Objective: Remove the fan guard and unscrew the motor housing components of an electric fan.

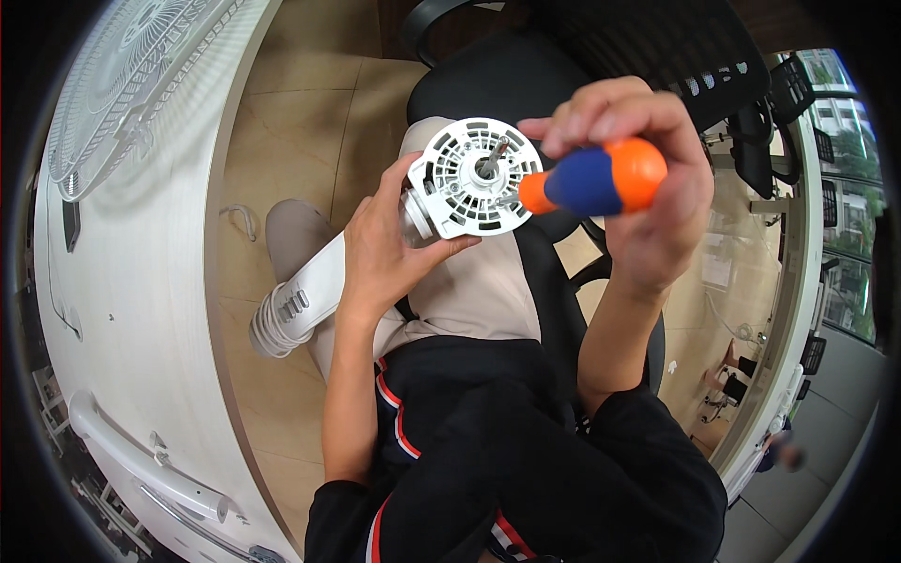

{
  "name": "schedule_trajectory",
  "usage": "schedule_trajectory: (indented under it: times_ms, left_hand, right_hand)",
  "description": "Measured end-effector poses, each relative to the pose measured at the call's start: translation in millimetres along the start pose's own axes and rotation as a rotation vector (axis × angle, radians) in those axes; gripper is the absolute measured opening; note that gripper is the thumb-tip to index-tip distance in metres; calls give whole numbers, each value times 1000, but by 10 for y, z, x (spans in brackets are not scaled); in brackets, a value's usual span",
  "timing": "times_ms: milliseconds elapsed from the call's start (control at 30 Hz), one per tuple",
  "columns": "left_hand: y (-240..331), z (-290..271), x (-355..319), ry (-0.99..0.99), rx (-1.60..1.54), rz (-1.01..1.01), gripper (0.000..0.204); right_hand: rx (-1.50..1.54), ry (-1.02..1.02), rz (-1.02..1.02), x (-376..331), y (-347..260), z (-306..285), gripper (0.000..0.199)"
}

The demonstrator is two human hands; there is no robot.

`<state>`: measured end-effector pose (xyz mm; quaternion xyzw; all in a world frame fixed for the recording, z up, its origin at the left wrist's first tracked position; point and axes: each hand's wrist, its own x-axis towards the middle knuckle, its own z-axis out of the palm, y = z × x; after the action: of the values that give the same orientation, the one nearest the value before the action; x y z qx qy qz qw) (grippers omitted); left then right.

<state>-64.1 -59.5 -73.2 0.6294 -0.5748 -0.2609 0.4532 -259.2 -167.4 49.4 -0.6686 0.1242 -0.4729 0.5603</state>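
Fan motor housing (477, 178), white with a ringed, slotted face, is held up over the lap, between the hands. Left hand (380, 235) grasps it from the side, thumb along the near edge. Right hand (680, 169) is wrapped round the handle of an orange-and-blue screwdriver (591, 183), just right of the housing; its shank reaches the face beside the metal shaft (497, 155). Whether the tip is seated in a screw: cannot tell.

Handling, my judgement: keep the driver square to the face, press before turning, and let the left grip take the twist. Lap support beats mid-air bracing. Slip risk is toward the shaft or the left thumb.

Below the left hand, a white fan stem (314, 281) slants down-left, cord (277, 324) wound about its end. Farther left, a pale worktable (178, 281) carries a wire fan grille (122, 103) ahead of the hand and a curved white tube (141, 460) behind it. Beige tiled floor (300, 122); black office chair (497, 84) beyond both hands; windows (845, 122) far right of the right hand.
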Motion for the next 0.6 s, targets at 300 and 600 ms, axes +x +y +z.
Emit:
schedule_trajectory:
  times_ms: [300, 600]
  left_hand:
    - [8, -3, 6, -19, -13, -35, 95]
    - [10, 24, 14, -5, -42, 4, 94]
  right_hand:
    - [-380, 98, -177, 41, -75, 130, 31]
    - [-736, 50, -259, 37, -142, 56, 66]
